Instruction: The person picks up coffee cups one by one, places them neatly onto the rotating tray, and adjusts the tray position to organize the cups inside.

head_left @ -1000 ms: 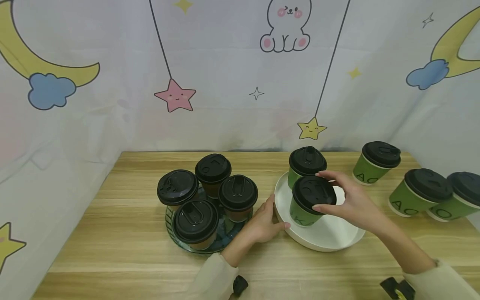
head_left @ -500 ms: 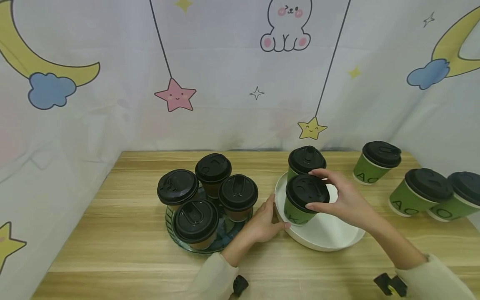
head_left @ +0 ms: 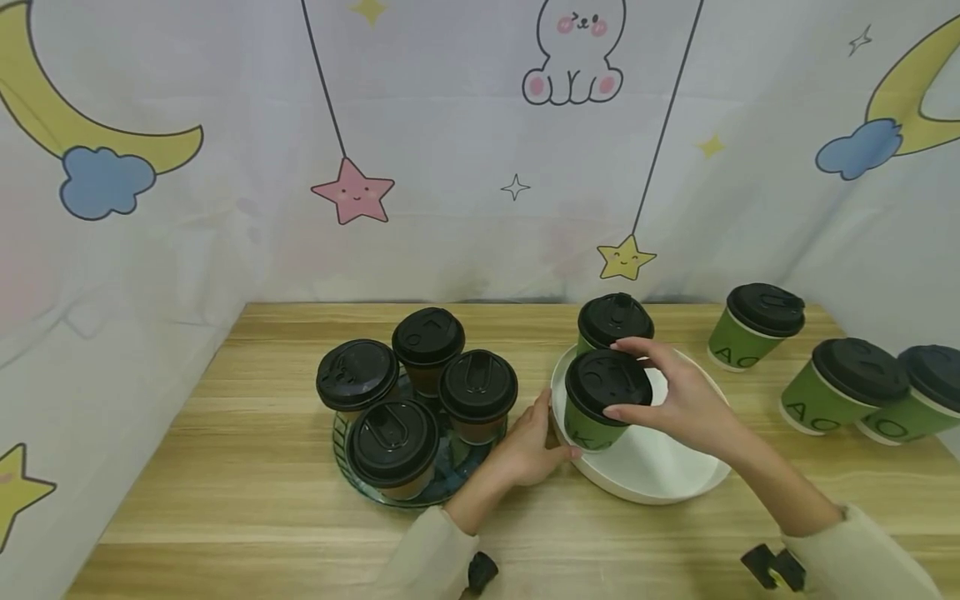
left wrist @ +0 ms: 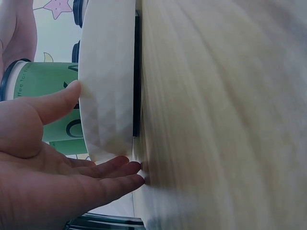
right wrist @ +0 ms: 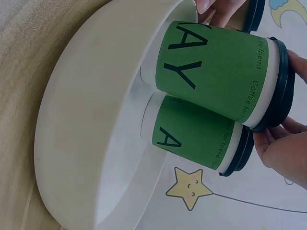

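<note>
My right hand point(head_left: 686, 400) grips a green paper coffee cup point(right wrist: 211, 72) by its black lid, thumb on the near side and fingers on the far side. The cup is upright at the left side of a round white tray point(head_left: 675, 475), close in front of a second green cup point(right wrist: 192, 134) that also stands in the tray. My left hand point(head_left: 528, 446) rests against the tray's left outer wall. In the left wrist view its thumb point(left wrist: 64, 98) touches the rim, and its fairly straight fingers point(left wrist: 112, 184) lie along the wall near the table.
Left of my left hand, several brown cups with black lids point(head_left: 476, 383) stand on a dark glass plate point(head_left: 360, 487). Three more green cups point(head_left: 750, 329) stand on the wooden table point(head_left: 262, 533) at the right. A patterned cloth point(head_left: 450, 125) hangs behind.
My right hand has shifted left within the tray, carrying the green coffee cup toward the left rim. The left hand has stayed at the tray's wall.
</note>
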Action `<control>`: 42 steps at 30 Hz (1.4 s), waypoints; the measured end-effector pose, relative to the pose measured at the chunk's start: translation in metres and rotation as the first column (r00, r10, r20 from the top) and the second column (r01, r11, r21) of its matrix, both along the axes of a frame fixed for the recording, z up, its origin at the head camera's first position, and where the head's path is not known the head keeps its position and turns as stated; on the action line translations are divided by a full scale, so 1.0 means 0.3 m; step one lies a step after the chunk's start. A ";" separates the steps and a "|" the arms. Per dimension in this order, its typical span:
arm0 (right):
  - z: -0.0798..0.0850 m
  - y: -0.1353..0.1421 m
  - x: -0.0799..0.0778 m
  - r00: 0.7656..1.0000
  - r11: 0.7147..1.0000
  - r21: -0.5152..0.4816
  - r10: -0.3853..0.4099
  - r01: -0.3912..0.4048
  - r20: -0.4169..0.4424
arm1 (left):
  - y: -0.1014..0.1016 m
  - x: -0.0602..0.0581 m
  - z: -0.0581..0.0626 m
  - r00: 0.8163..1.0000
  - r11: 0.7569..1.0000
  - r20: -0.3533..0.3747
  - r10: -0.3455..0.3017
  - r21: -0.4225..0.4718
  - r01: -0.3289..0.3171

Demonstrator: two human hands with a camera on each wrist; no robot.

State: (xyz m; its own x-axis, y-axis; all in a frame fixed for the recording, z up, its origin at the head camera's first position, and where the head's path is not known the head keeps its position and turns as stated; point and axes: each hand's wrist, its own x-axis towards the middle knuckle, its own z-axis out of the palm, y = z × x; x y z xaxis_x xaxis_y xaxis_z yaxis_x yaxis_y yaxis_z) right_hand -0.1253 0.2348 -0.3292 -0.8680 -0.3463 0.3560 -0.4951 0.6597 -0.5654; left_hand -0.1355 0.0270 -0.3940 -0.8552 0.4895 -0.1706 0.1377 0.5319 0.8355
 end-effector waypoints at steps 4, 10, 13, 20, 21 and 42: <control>0.001 -0.005 -0.002 1.000 1.000 0.004 0.001 -0.001 -0.003 | 0.001 0.002 0.001 1.000 1.000 -0.004 0.001 0.001 -0.001; 0.002 -0.012 -0.003 1.000 1.000 -0.004 -0.001 0.001 0.002 | 0.003 0.002 0.000 1.000 1.000 -0.001 0.005 0.007 -0.005; 0.002 -0.013 -0.003 1.000 1.000 -0.011 0.002 -0.002 0.007 | 0.002 0.001 0.001 1.000 1.000 0.000 0.006 0.007 -0.006; -0.001 -0.013 -0.002 1.000 1.000 -0.017 0.011 -0.011 0.008 | 0.002 0.003 0.003 1.000 1.000 0.006 0.007 0.015 -0.007; 0.000 -0.013 -0.002 1.000 1.000 -0.018 0.011 -0.011 0.008 | 0.002 0.003 0.002 1.000 1.000 0.008 0.008 0.016 -0.008; 0.016 0.098 0.033 0.997 0.996 -0.045 -0.072 0.073 0.024 | 0.003 0.009 0.001 0.999 0.998 0.022 0.033 0.045 -0.034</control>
State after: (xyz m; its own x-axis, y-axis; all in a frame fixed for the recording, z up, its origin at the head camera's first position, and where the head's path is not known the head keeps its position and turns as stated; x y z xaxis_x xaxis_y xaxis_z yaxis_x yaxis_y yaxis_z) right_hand -0.1153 0.2640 -0.3244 -0.8981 -0.2661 0.3501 -0.4338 0.6661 -0.6067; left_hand -0.1327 0.0278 -0.3935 -0.8674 0.4686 -0.1674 0.1023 0.4973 0.8615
